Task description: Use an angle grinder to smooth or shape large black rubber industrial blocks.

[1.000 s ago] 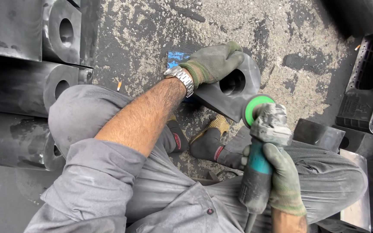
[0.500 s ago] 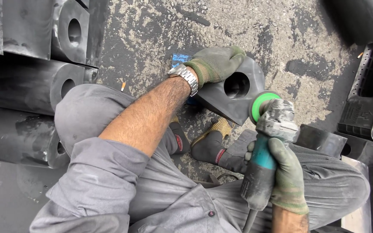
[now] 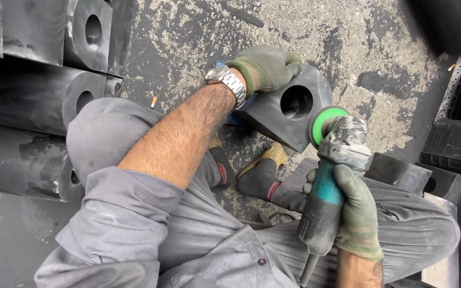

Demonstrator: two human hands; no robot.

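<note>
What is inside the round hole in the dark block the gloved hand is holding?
The hole in the block looks dark and hollow; nothing shows inside. Its far end cannot be seen. The left hand rests on the block's top.

Your gloved left hand grips the top edge of a dark block with a round hole, tilted on the gritty floor. Your gloved right hand wraps the grinder, its green disc just beside the block's right edge. More holed blocks lie stacked at left.
</note>
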